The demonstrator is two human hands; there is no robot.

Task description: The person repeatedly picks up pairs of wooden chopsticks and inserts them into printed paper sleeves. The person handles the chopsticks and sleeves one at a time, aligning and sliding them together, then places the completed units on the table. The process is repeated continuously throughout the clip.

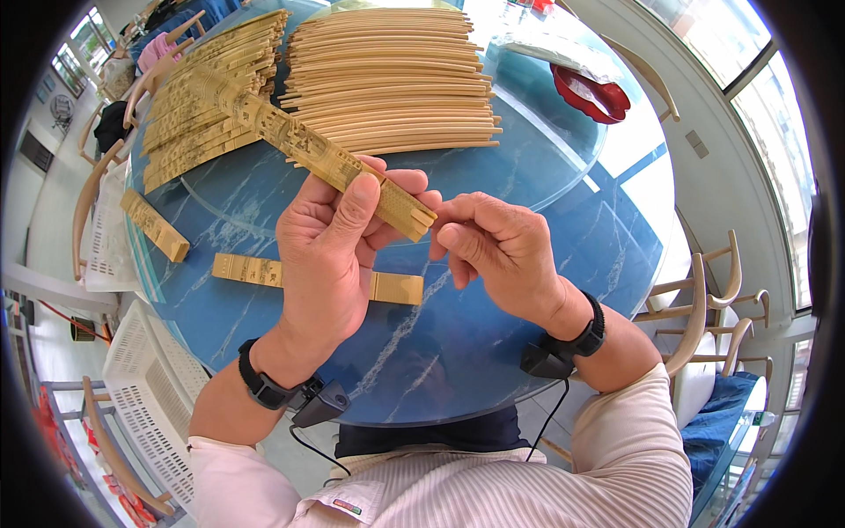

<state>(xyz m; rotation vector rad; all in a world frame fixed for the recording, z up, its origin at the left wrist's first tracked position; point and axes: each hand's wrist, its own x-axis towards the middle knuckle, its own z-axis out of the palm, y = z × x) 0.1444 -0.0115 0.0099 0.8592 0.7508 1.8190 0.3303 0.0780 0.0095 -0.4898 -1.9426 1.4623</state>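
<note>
My left hand (330,238) is closed around a long gold printed paper sleeve (304,141), thumb on top. The sleeve slants from the far left down toward my right hand, and two pale stick ends, apparently chopsticks, show at its near end. My right hand (502,251) is curled beside that end, its index fingertip close to or touching it; nothing shows between its fingers. Beneath my left wrist another gold sleeve (400,289) lies across the blue marbled table (493,352), partly hidden. A short gold piece (156,226) rests near the left edge.
A large pile of wooden chopsticks (392,79) lies at the far middle, beside a fanned stack of gold sleeves (189,132). At the far right are a red dish (607,104) and a clear plastic packet (563,55). White baskets (150,387) and wooden chairs (695,308) surround the table.
</note>
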